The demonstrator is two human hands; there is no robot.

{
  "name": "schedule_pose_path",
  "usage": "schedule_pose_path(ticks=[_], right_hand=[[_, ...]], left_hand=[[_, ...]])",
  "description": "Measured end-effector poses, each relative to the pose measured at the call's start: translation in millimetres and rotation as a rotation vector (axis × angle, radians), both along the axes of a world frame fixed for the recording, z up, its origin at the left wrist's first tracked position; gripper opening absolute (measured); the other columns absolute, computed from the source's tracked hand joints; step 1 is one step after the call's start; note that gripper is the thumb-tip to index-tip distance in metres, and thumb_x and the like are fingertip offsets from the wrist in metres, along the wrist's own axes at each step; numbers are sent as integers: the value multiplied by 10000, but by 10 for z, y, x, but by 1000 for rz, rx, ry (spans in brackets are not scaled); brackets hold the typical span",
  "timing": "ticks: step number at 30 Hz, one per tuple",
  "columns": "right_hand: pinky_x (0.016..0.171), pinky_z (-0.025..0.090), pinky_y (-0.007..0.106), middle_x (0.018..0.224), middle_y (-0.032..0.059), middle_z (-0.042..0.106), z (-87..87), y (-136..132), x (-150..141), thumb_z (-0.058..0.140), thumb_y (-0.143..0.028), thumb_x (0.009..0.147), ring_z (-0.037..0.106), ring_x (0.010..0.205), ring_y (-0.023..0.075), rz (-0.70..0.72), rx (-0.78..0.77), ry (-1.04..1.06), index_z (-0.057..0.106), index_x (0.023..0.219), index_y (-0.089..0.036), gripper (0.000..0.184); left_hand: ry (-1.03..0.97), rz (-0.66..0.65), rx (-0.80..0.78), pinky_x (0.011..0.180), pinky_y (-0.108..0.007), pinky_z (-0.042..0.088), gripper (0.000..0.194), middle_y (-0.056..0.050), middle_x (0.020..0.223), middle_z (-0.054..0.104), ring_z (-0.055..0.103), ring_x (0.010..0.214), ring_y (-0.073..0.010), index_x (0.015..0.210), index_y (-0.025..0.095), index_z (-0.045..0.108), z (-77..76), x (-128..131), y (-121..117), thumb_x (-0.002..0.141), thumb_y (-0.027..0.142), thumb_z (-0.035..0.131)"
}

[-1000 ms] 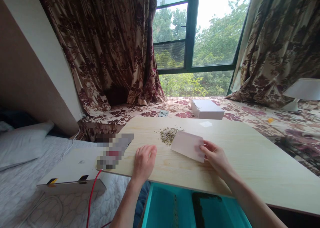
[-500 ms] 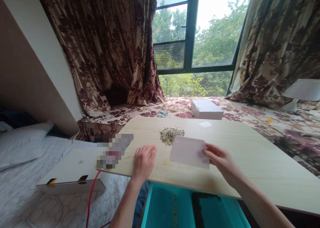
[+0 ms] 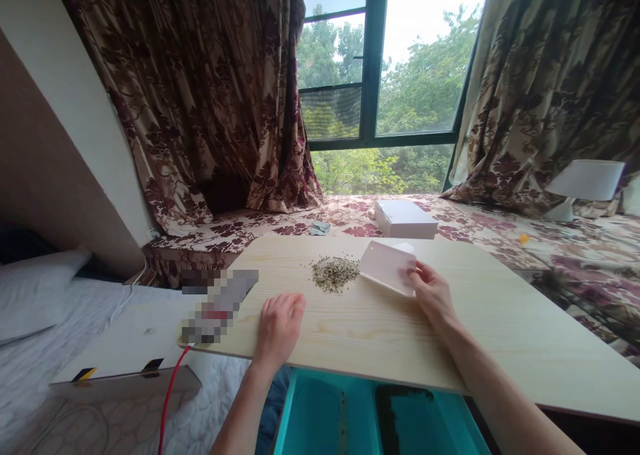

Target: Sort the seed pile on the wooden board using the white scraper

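Observation:
A loose pile of small mixed pale and dark grains (image 3: 334, 273) lies on the wooden tabletop (image 3: 345, 342). My right hand (image 3: 431, 291) pinches the right edge of a flat white plastic scraper (image 3: 386, 268), thumb on top. The scraper is tilted, its left edge at the right side of the pile; whether it touches the grains I cannot tell. My left hand (image 3: 281, 327) rests palm down near the table's front edge, left of and nearer than the pile. Its fingers lie on the wood, holding nothing.
Below the front edge stands a teal two-part bin (image 3: 375, 415), with a dark patch in its right compartment. A pixelated object (image 3: 220, 308) with a red cable (image 3: 173, 388) is at the table's left corner. Behind the table sit a white box (image 3: 406, 219) and a small cloth (image 3: 320, 228).
My right hand has raised the scraper away from me and to the right of the pile, tilting it. More of the pile shows. My left hand stays on the table; the view has shifted slightly.

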State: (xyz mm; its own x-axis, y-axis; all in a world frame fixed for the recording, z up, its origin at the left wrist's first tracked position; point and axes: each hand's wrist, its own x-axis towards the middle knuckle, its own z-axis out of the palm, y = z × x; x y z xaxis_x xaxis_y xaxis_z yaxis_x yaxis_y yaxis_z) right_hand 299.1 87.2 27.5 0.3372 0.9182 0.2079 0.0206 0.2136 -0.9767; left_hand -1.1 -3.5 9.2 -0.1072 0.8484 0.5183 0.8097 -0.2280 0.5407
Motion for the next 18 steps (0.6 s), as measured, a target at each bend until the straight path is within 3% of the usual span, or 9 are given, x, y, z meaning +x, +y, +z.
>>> schedule_pose_path(ticks=[10, 18], right_hand=[[723, 580, 349, 889, 80, 758, 21, -65, -32, 743, -428, 625, 713, 820, 243, 20, 24, 38, 701, 1023, -167, 478], [723, 567, 345, 872, 76, 757, 20, -110, -26, 673, -357, 662, 704, 815, 238, 35, -26, -33, 691, 1049, -155, 437]], left_hand=[[-15, -7, -14, 977, -432, 422, 360, -62, 1029, 718, 616, 1020, -223, 955, 223, 675, 3, 2, -3, 937, 403, 365], [-17, -1, -18, 980, -430, 424, 353, -60, 1036, 721, 618, 1025, -226, 950, 230, 681, 2, 2, 0, 931, 398, 371]])
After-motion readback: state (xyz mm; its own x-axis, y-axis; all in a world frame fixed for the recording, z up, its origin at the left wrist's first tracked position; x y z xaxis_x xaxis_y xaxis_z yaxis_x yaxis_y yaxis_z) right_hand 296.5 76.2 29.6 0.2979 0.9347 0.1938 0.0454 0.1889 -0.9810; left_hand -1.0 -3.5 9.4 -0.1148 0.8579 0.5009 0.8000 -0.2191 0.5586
